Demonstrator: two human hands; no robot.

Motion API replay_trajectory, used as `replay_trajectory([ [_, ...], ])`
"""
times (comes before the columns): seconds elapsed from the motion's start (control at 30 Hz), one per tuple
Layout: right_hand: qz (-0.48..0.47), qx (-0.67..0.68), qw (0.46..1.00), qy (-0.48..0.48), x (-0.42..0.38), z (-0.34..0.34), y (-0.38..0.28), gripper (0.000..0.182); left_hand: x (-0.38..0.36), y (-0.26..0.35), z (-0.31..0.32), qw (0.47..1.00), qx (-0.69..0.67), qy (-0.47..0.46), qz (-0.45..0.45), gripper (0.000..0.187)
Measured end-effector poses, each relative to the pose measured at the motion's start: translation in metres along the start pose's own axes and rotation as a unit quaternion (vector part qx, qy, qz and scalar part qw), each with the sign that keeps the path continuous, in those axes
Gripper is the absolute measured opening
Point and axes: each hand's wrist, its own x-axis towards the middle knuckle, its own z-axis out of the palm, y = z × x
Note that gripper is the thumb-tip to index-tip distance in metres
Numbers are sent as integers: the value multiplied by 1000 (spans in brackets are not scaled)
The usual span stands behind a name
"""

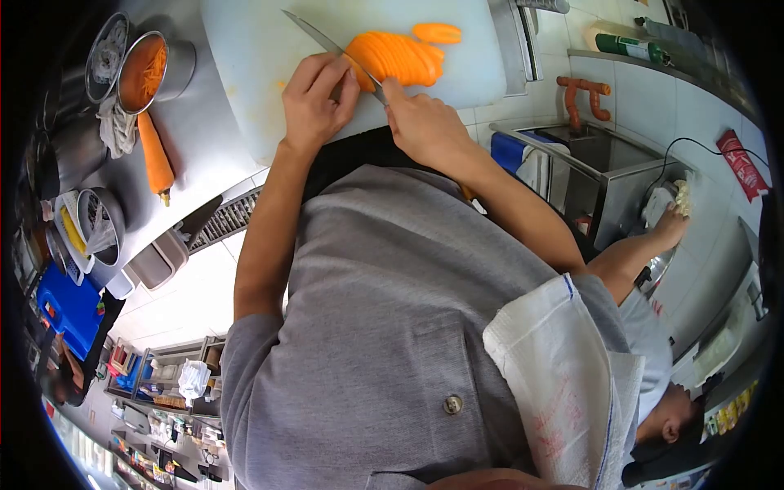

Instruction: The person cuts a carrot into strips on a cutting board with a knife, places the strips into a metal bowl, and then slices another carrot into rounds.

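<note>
Sliced carrot (396,59) lies fanned in overlapping pieces on a white cutting board (245,49), with a few separate slices (437,33) just beyond it. A knife (312,30) slants across the near left end of the carrot, its tip pointing to the far left. My right hand (429,126) is closed round its handle. My left hand (318,102) has its fingers bent and pressed together beside the blade, fingertips at the carrot's left end. What lies under those fingers is hidden.
Left of the board, a whole carrot (155,162) rests on the steel counter (196,122) near a metal pot (175,69) with orange shreds inside. A crumpled cloth (118,126) lies beside it. At right are a steel sink unit (608,155) and another person's hand (671,226).
</note>
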Motion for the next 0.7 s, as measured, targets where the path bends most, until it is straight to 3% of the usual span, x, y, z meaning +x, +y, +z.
replay_trajectory([
  [0.2, 1, -2, 1000, 13, -1, 1, -1, 33, 4, -1, -5, 999, 24, -14, 45, 16],
  [0.7, 8, -4, 999, 34, -26, -31, -2, 20, 8, -12, -4, 997, 8, -38, 64, 21],
])
